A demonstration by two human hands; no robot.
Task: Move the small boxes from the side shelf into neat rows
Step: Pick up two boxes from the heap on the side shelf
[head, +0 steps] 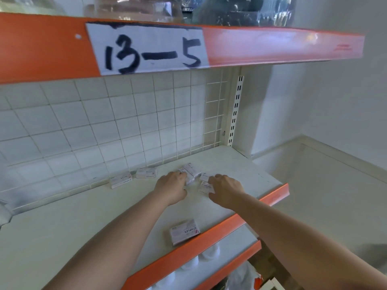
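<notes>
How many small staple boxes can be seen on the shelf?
About 6: two by the back grid, three or so among the hands, one at the front edge. Hands may hide more.

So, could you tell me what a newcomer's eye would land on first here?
Likely the handwritten 13-5 sign on the orange shelf edge overhead. Next, both hands, left hand and right hand, reaching into a cluster of small staples boxes mid-shelf, with a lone box near the front edge.
</notes>
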